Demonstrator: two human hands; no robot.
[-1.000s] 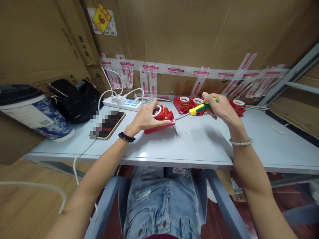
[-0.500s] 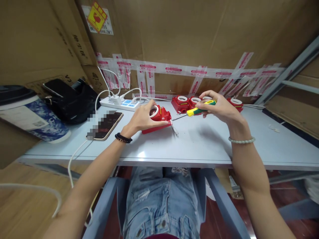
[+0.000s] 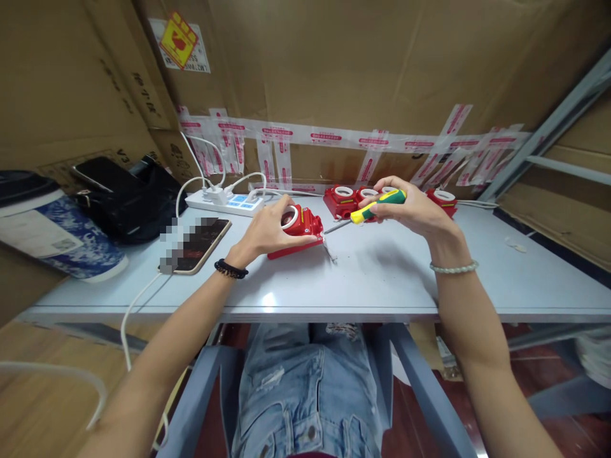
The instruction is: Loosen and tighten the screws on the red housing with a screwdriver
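My left hand point(image 3: 267, 232) is closed around a red plastic housing point(image 3: 305, 222) with a white ring on top, held on the white table and slightly tilted. Between the fingers of my right hand point(image 3: 405, 207) is a screwdriver point(image 3: 379, 207) with a yellow and green handle. Its metal shaft points left, and the tip meets the housing's right end, where a small whitish strip point(image 3: 330, 252) hangs down. Whether the tip sits in a screw is too small to make out. More red housings point(image 3: 341, 202) with white rings stand behind, partly hidden by my right hand.
A white power strip point(image 3: 222, 202) with plugs and cables lies at the back left. Near it are a phone point(image 3: 205, 245), a black bag point(image 3: 124, 207) and a large blue and white cup point(image 3: 71, 235). Taped cardboard point(image 3: 334, 76) walls off the back of the table point(image 3: 382, 286).
The camera view has shifted a little. The screwdriver's handle appears slightly turned and its tip remains at the housing's right end. My left hand keeps its hold.
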